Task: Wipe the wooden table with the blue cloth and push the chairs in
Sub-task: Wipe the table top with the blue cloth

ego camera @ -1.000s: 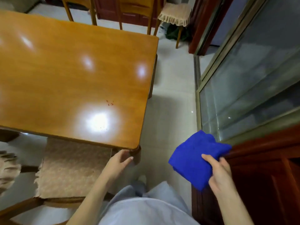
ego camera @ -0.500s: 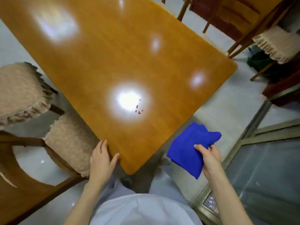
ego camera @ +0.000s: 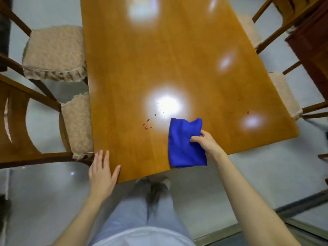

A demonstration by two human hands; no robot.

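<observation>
Wooden worktop (ego camera: 159,59): our right hand (ego camera: 206,143) pinches the blue cloth (ego camera: 184,144) near red specks (ego camera: 147,125); left hand (ego camera: 102,174) spread at the corner.

The glossy orange-brown wooden table (ego camera: 177,59) is open surface from its middle to the far edge. At the near edge lie a folded blue cloth (ego camera: 184,144) and, just left of it, small red crumbs (ego camera: 147,125). Wooden chairs with beige cushioned seats (ego camera: 76,125) crowd the left and right edges. The left hand (ego camera: 102,174) rests flat on the near left corner.
</observation>
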